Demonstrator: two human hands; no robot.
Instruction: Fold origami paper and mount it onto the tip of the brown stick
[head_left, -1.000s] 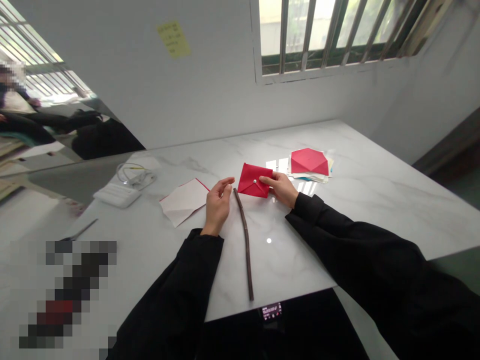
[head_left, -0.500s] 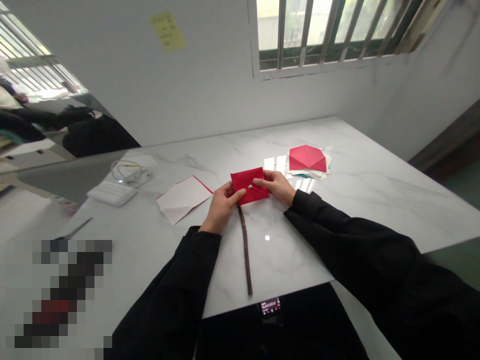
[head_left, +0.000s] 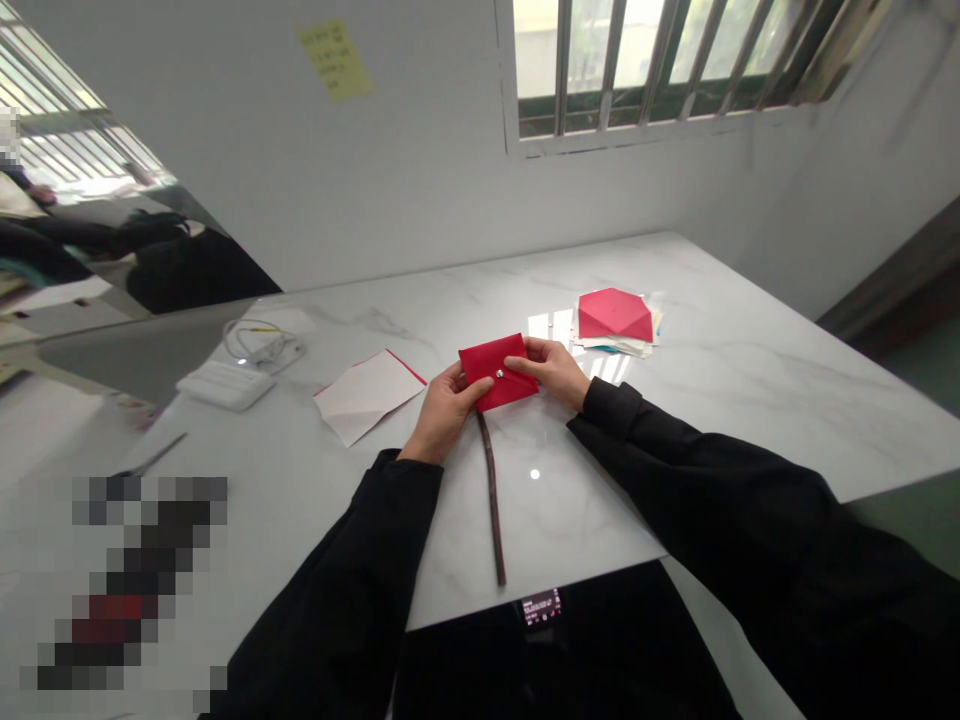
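Observation:
Between my two hands is a small red envelope (head_left: 491,358), its flap side facing me with a shiny round stud at the middle. My left hand (head_left: 444,405) grips its left edge, thumb on the front and fingers behind. On the right edge, my right hand (head_left: 553,368) pinches it the same way, its thumb resting near the flap. A thin dark brown stick (head_left: 492,500) lies on the table below the envelope, its upper end close to or behind the envelope's lower edge.
Left of my hands lies a pale folded sheet with a red edge (head_left: 367,395). A stack topped by a red envelope (head_left: 615,316) sits at the back right. A white box (head_left: 226,385), a coiled cable (head_left: 262,343) and scissors (head_left: 154,455) are on the left. The marble-patterned table (head_left: 750,370) meets the wall.
The red envelope has tilted very slightly in my hands. Both hands keep their hold, and the other things stay where they were.

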